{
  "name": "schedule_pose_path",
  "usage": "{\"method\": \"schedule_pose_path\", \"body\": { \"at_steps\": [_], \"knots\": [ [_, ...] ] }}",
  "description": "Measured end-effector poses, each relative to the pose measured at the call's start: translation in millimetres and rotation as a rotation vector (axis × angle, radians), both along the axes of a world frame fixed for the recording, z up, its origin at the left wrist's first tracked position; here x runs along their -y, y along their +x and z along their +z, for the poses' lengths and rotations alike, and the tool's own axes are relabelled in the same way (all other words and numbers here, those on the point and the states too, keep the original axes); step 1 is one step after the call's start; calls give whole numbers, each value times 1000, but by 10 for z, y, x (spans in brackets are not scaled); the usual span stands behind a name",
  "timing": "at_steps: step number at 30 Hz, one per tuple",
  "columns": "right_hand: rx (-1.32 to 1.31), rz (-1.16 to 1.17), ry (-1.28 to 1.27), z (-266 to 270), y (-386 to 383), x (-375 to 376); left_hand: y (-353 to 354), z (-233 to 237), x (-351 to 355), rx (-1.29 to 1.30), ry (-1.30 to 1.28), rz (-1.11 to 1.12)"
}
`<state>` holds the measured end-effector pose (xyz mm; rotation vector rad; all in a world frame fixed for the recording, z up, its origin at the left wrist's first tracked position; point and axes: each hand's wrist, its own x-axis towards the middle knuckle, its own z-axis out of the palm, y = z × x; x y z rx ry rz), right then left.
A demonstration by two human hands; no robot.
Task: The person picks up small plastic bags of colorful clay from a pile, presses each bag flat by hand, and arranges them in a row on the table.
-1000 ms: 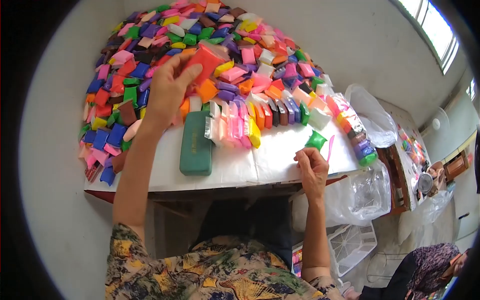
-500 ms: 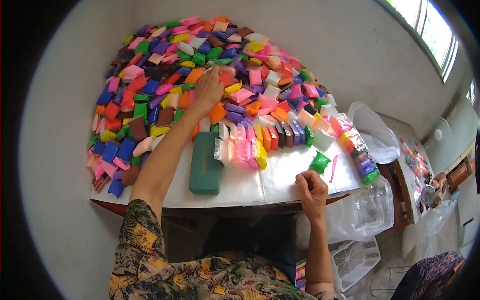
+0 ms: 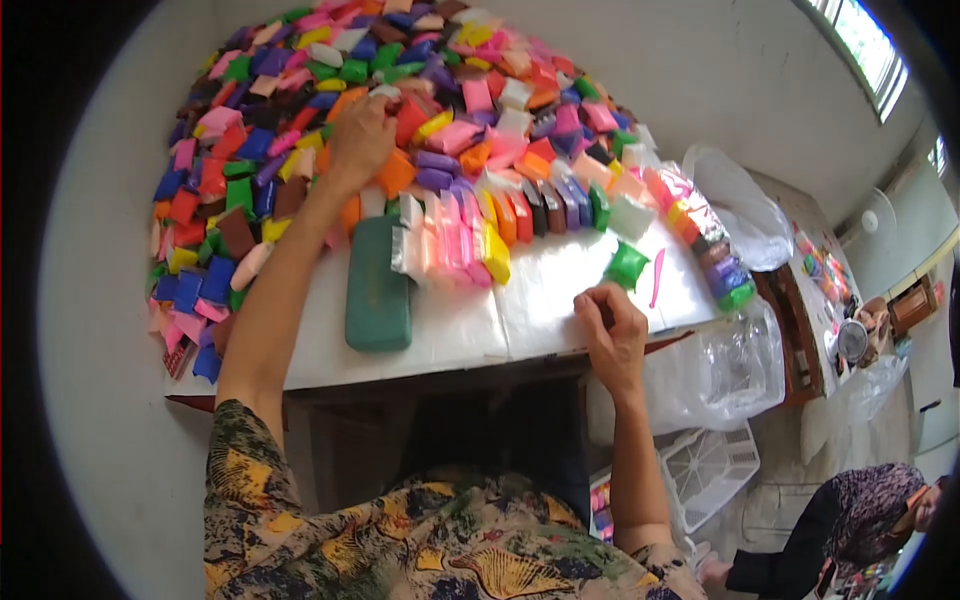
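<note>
My left hand [image 3: 362, 140] reaches into the big heap of small coloured packets [image 3: 240, 190], its fingers curled down among them. A white packet [image 3: 384, 92] lies right at its fingertips; whether they grip it is hidden. My right hand [image 3: 614, 328] rests at the table's front edge with bent fingers and the thumb against them, nothing visible in it. Just above it lies a green packet [image 3: 627, 264], with a thin pink strip [image 3: 657, 278] alongside. A row of upright packets [image 3: 515, 215] stands between my hands, pink and yellow ones at its left end.
A dark green case [image 3: 379, 285] lies beside my left forearm. To the right are a clear bag of stacked packets [image 3: 708, 250], clear plastic bags [image 3: 735, 375] and a white basket [image 3: 712, 470]. Another person [image 3: 850, 530] is at the lower right.
The camera view has shifted, so the table sits higher and further left in it. My left hand stays in the same part of the heap. More of the other person shows at lower right.
</note>
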<state>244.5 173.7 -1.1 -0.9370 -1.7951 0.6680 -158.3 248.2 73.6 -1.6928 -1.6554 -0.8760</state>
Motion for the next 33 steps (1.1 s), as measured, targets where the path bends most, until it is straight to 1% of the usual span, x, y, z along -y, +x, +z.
{"method": "schedule_pose_path", "body": {
  "at_steps": [2,3,5,7,8,11,14,15,18,22,24,25,28,29,31,33],
  "knots": [
    [-45,21,28,-41,-19,4,98,129,180,-17,36,-57],
    [-66,26,53,-42,-16,-17,148,174,261,18,30,-72],
    [-31,3,21,-17,2,-5,302,149,514,99,3,-108],
    [-21,-14,-35,32,-8,28,525,221,847,207,-39,-166],
    [-7,-23,-25,11,22,39,607,226,985,251,-51,-192],
    [-16,-22,20,-10,-18,9,727,149,1302,252,-69,-224],
    [2,-27,23,15,-15,20,932,120,1552,485,-66,-248],
    [7,-29,39,5,-13,6,946,100,1609,518,-70,-237],
    [-14,-6,-64,-2,-1,-42,935,21,1730,516,-62,-213],
    [23,-16,14,106,-81,-50,881,-84,1770,513,-35,-211],
    [-21,34,-72,107,-122,-48,830,-53,1798,492,-70,-177],
    [-11,49,-46,83,-145,-57,805,-34,1801,487,-90,-167],
    [-4,95,-38,33,-215,-14,689,65,1751,500,-148,-43],
    [45,52,44,6,-224,-10,634,90,1691,413,-140,-53],
    [42,46,67,-10,-236,-2,475,151,1486,239,-125,-77],
    [51,49,53,0,-232,15,407,199,1211,-54,-107,-125]
  ]
}}
